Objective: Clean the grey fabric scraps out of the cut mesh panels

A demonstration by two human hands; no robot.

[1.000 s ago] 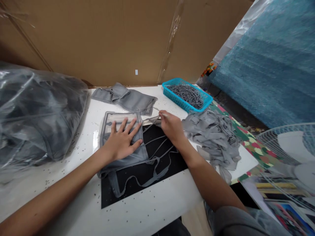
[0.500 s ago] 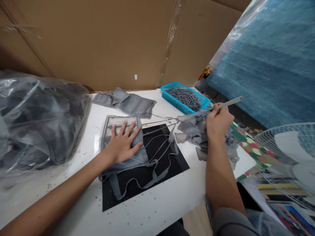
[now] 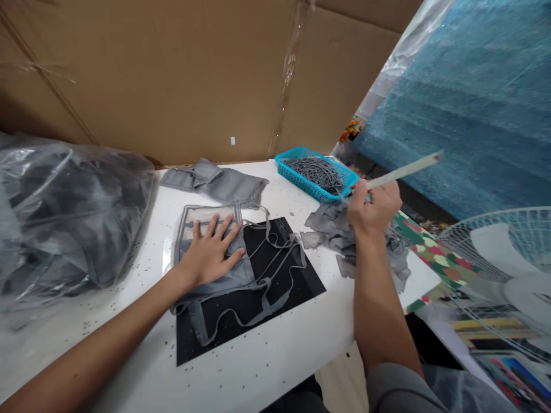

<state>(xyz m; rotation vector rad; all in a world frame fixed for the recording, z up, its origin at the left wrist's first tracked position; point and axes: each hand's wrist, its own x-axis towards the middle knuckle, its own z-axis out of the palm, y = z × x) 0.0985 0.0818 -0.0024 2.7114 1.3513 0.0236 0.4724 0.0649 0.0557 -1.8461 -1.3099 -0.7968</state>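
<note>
My left hand [image 3: 210, 252] lies flat with fingers spread on a grey fabric piece [image 3: 246, 272] that has a clear window. Thin grey straps [image 3: 278, 298] trail from this piece across a black sheet [image 3: 307, 289] beneath it. My right hand [image 3: 373, 206] is closed round a slim pale stick-like tool [image 3: 407, 170], whose far end points up and right. Its other end, by the basket, is partly hidden, so I cannot tell its exact kind. Below that hand lies a pile of grey fabric scraps [image 3: 329, 221].
A blue basket [image 3: 297, 180] of thin grey cords stands at the back. More grey fabric pieces [image 3: 228, 182] lie by the cardboard wall [image 3: 172, 74]. A clear bag [image 3: 73, 218] of grey items fills the left. A white fan [image 3: 508, 252] stands at the right.
The strands that ran taut toward my right hand now lie slack and curled by the fabric piece. My right hand has tilted the tool up; my left hand stays on the piece.
</note>
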